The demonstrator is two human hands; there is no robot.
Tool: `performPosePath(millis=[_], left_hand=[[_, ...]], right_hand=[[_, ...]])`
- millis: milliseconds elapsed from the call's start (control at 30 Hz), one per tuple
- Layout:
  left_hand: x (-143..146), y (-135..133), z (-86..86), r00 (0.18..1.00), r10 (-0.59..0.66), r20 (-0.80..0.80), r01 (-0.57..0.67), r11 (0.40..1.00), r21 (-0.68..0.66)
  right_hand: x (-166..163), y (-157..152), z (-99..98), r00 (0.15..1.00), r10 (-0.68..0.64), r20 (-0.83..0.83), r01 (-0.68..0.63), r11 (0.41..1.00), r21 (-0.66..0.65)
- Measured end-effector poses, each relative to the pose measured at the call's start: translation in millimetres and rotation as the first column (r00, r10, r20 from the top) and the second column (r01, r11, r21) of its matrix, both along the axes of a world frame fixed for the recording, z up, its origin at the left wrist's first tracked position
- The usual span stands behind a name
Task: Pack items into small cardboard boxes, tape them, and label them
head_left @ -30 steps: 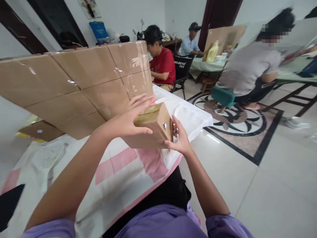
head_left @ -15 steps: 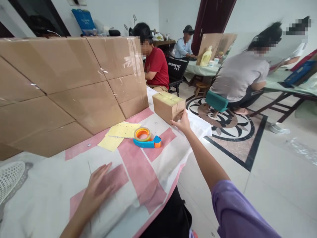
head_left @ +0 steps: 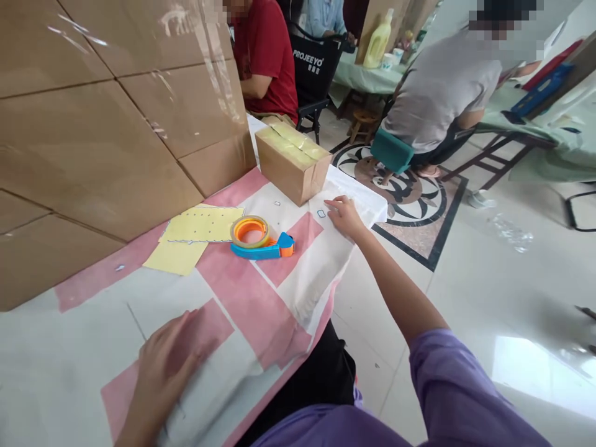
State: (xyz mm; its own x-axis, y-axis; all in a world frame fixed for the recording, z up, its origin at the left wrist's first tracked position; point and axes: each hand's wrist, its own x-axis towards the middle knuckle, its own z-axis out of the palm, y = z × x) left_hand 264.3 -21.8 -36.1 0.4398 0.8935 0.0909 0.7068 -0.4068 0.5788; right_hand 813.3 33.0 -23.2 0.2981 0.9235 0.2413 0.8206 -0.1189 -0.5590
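Your right hand (head_left: 343, 214) lies open on the white-and-pink tablecloth (head_left: 261, 304) near the table's far corner, fingers spread loosely and holding nothing. A small blue-edged tag (head_left: 321, 213) sits just beside its fingertips, at nine o'clock from them. The taped cardboard box (head_left: 291, 162) stands on the cloth at about eleven o'clock from that hand, near it but not touching.

Your left hand (head_left: 162, 366) rests flat on the cloth close to you, palm down, fingers extended and empty. At one o'clock from it, well apart, lies the orange-and-blue tape dispenser (head_left: 261, 239), and just beside the dispenser, at nine o'clock, lie yellow perforated sheets (head_left: 198, 230). A wall of taped cardboard panels (head_left: 107, 136) stands along the cloth's far side. Beyond the box, a person in a red shirt (head_left: 265, 56) sits at the table.
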Motion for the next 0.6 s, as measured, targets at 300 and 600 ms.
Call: performPosePath(millis=[300,600], left_hand=[[25,15,35.0,0.96,0.152,0.233,-0.152,0.988,-0.018],[343,215,164.1,0.897,0.102,0.429,0.139,0.858,-0.495]], right_hand=[[-14,36,20.3,0.961,-0.04,-0.272,0.076,0.99,0.121],[-51,85,8.6,0.855,-0.167,-0.492,0.334,0.902,0.275]])
